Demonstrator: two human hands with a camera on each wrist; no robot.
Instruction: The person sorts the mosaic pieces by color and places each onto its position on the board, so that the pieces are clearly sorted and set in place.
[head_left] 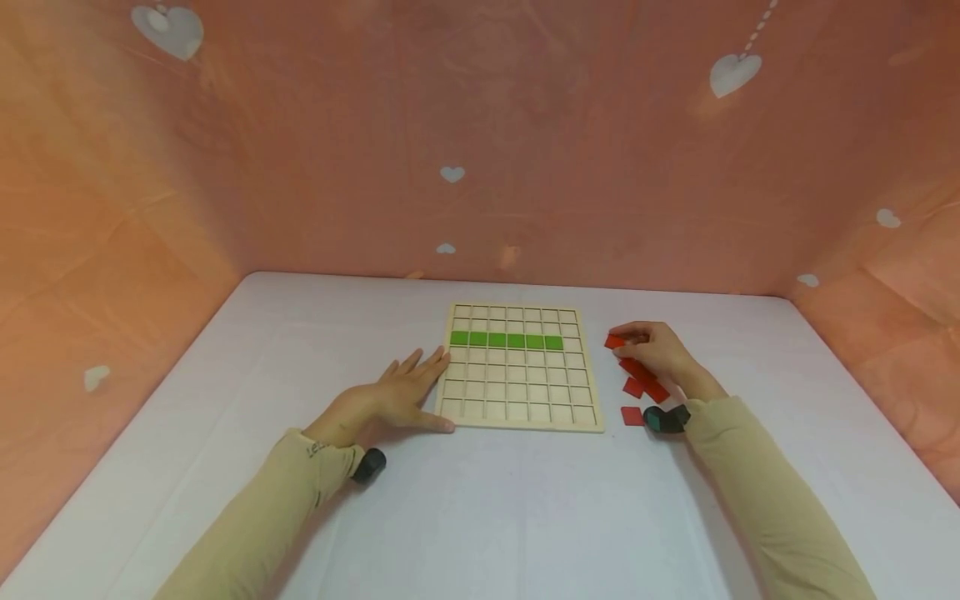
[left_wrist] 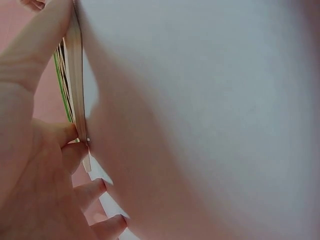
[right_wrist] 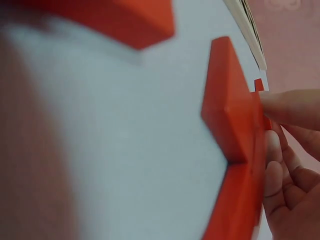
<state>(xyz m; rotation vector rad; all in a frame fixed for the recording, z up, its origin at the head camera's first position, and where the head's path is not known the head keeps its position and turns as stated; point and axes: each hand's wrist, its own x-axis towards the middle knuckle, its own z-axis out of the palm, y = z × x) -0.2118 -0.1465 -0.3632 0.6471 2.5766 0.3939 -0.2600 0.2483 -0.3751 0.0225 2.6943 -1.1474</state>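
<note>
A pale wooden grid board (head_left: pixel 517 387) lies flat on the white table, with several green square tiles (head_left: pixel 497 340) in one of its upper rows. My left hand (head_left: pixel 401 396) has its fingers spread and straight, and it touches the board's left edge and lower-left corner. Seen from the left wrist, the thumb and fingers lie along the wooden rim (left_wrist: pixel 76 90). Right of the board, my right hand (head_left: pixel 651 346) pinches a red square tile (head_left: pixel 613 341) between thumb and fingers. Other red tiles (head_left: pixel 633 416) lie below that hand, and some are partly hidden by it.
White cloth covers the table (head_left: pixel 517 508). An orange-pink curtain (head_left: pixel 525 150) with pale hearts encloses the back and sides. Each wrist wears a dark camera, such as the black one (head_left: pixel 369 466) on the left. Red tiles (right_wrist: pixel 232 100) look large and close from the right wrist.
</note>
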